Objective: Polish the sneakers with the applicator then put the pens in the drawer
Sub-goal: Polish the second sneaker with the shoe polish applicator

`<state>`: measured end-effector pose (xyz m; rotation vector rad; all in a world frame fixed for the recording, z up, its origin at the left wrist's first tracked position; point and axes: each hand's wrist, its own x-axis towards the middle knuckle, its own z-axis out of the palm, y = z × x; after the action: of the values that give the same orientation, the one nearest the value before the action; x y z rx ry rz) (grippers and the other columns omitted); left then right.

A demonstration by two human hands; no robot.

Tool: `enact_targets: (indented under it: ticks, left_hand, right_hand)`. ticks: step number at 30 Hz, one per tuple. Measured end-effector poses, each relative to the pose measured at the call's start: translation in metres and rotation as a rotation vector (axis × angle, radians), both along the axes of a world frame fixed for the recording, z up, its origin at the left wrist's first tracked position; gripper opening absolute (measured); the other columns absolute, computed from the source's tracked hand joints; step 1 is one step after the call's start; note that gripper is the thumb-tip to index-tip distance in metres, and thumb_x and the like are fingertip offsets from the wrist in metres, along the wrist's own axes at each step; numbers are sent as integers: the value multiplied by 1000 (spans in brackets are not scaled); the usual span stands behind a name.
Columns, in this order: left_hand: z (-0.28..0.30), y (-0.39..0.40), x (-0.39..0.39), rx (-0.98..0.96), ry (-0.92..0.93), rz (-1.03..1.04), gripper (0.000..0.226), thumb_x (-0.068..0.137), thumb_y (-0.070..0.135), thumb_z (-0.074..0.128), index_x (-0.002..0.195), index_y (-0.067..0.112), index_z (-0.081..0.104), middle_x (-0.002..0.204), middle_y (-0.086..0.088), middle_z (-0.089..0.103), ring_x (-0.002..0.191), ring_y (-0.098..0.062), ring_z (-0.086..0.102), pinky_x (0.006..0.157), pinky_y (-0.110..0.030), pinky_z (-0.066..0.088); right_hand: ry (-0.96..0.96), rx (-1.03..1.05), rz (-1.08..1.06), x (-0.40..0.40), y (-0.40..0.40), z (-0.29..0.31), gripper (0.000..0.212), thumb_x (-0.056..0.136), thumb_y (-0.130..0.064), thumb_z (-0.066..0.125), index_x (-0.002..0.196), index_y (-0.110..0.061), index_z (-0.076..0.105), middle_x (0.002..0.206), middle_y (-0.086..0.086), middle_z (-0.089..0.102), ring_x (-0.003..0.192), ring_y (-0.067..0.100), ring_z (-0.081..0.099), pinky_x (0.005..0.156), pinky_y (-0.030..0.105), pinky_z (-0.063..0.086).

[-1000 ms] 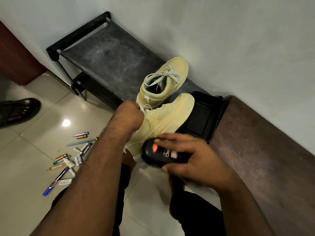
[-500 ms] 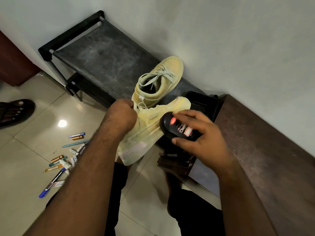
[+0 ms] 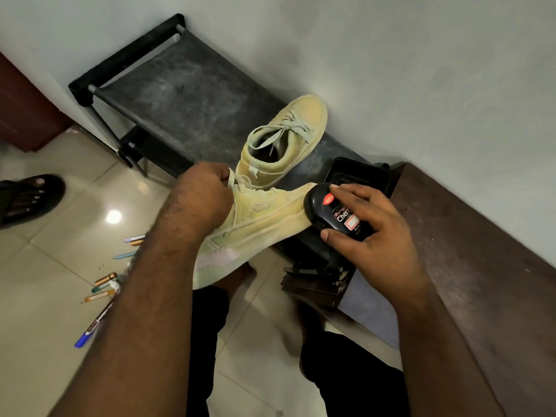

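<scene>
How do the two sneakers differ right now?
The near sneaker is held in the air by the left hand, tilted, with the applicator against its toe. The far sneaker rests upright on the rack, untouched, opening showing. Both are pale yellow.

The left hand (image 3: 207, 194) covers the collar of the held sneaker (image 3: 258, 227), and its fingers are out of sight inside. The right hand (image 3: 373, 233) hides the rear of the polish applicator (image 3: 334, 215), whose label reads only in part. The left forearm crosses the scattered pens (image 3: 105, 284), covering several. A sandalled foot (image 3: 28, 197) is cut off by the left edge. The black tray (image 3: 361, 176) behind the applicator shows only in part; its contents cannot be told
</scene>
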<state>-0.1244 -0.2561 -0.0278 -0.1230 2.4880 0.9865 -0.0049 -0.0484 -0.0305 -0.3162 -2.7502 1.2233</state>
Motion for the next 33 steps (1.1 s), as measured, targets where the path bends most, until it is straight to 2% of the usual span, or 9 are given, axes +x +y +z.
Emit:
enact_targets:
  ticks: [3, 6, 10, 13, 16, 21, 27, 30, 33]
  left_hand:
    - [1, -2, 0, -50, 8, -7, 31, 92, -4, 44, 102, 11, 69, 90, -7, 61, 66, -16, 47, 70, -32, 40]
    - [2, -5, -1, -59, 9, -2, 34, 91, -5, 43, 108, 10, 69, 99, -10, 65, 79, -22, 52, 73, -32, 41]
    - [2, -9, -2, -74, 3, -11, 39, 93, -4, 43, 120, 12, 66, 115, -12, 65, 88, -21, 51, 78, -31, 42]
    - [1, -9, -3, -68, 15, -12, 38, 94, -3, 44, 121, 11, 66, 118, -12, 65, 89, -21, 50, 79, -30, 41]
    - [1, -9, -3, -85, 26, -20, 37, 94, -3, 44, 121, 11, 66, 118, -12, 65, 89, -21, 50, 80, -31, 41]
    - [1, -10, -2, -100, 31, -30, 36, 94, -3, 44, 120, 10, 66, 117, -13, 65, 89, -22, 50, 80, -32, 41]
    - [1, -9, -4, -121, 46, -56, 34, 94, -1, 44, 118, 10, 66, 115, -15, 65, 88, -22, 49, 78, -31, 41]
    - [2, -11, -4, -110, 35, -44, 34, 94, -1, 44, 117, 11, 66, 113, -13, 65, 87, -21, 49, 77, -31, 40]
    - [2, -11, -4, -96, 37, -34, 35, 94, -2, 45, 116, 11, 68, 114, -12, 66, 88, -22, 50, 79, -31, 42]
  right_hand:
    - [-11, -11, 75, -1, -13, -4, 62, 68, -35, 74, 128, -36, 59, 130, -13, 52, 125, 16, 48, 103, 46, 44]
    - [-22, -35, 169, -3, -21, -8, 61, 69, -37, 75, 128, -36, 60, 131, -17, 51, 125, 16, 48, 103, 45, 44]
    - [16, -43, -64, -11, 0, -8, 60, 72, -15, 81, 128, -25, 62, 127, -9, 55, 121, 5, 50, 103, 35, 46]
    - [16, -72, 18, -10, -17, -5, 59, 70, -22, 79, 127, -28, 62, 127, -12, 57, 120, 3, 51, 105, 28, 43]
    - [-3, -8, 172, -5, -35, -8, 60, 69, -32, 75, 127, -37, 59, 129, -20, 55, 120, 11, 51, 105, 33, 41]
    - [0, 24, -120, -11, -3, -13, 59, 69, -39, 71, 127, -36, 61, 130, -16, 55, 123, 17, 50, 101, 46, 45]
    - [15, 41, 218, -4, -34, -5, 58, 70, -41, 71, 127, -35, 60, 131, -18, 55, 119, 6, 49, 103, 33, 40]
    - [8, 14, 11, -10, -9, -11, 58, 70, -36, 75, 126, -35, 61, 130, -15, 55, 123, 12, 49, 104, 43, 44]
    - [-6, -40, -126, -11, 3, -10, 56, 70, -28, 77, 125, -29, 64, 128, -11, 57, 122, 9, 51, 101, 43, 47]
